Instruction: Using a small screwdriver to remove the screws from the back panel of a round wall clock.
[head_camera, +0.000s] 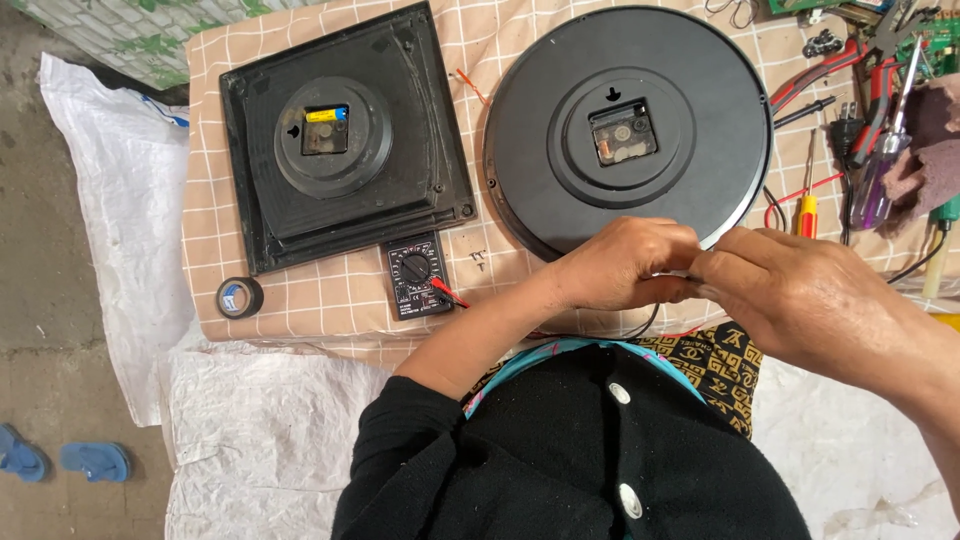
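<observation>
Both hands meet at the near rim of the round black clock back (628, 130), which lies face down on the checked cloth of the desk (330, 300). Left hand (625, 262) and right hand (800, 290) are pinched together on something thin, likely a wire; what exactly is held cannot be told. A tug could snap it or drag the multimeter (418, 277) by its red lead (450, 293). Loose screws (480, 259) could be swept off.

Soft, even daylight, faint shadows, sharp focus throughout, slight wide-angle bending at edges.
</observation>
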